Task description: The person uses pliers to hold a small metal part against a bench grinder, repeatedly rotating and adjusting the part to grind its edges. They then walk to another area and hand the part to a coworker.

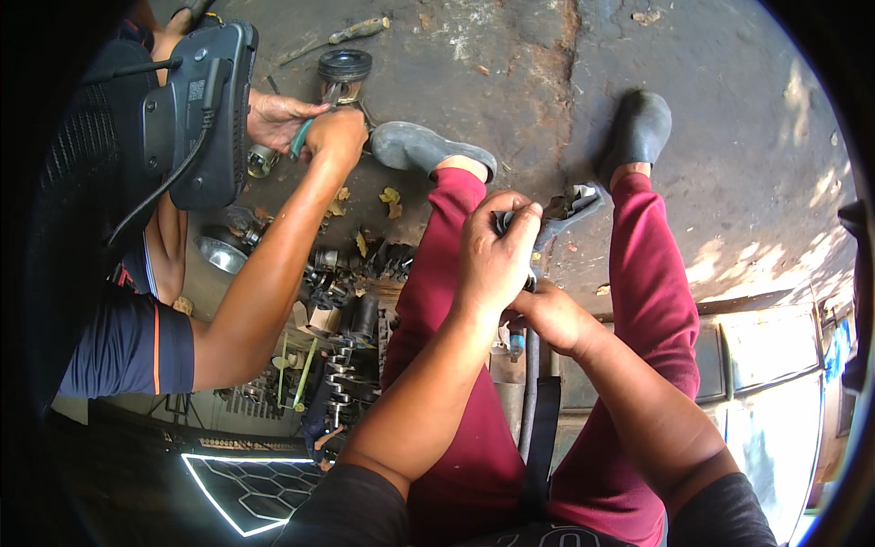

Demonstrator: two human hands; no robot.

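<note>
Head view: the person sits with legs in dark red trousers stretched over a stained concrete floor, grey shoes at the far end. Between the knees, the left hand has its fingers curled tight over the top of a grey metal part, whose forked end sticks out to the right, above the right thigh. The right hand sits just near of the left one, touching it, and closes around something lower on the same part; how its fingers lie cannot be told, since the left hand hides them. A dark hose runs down between the thighs below both hands.

On the left, a co-worker in a dark shirt with a black device strapped on reaches across. Both of the co-worker's hands meet at a piston standing on the floor, one gripping a green-handled tool. A screwdriver lies farther off. Near the person's left leg, a crankshaft and dark engine pieces lie heaped together.
</note>
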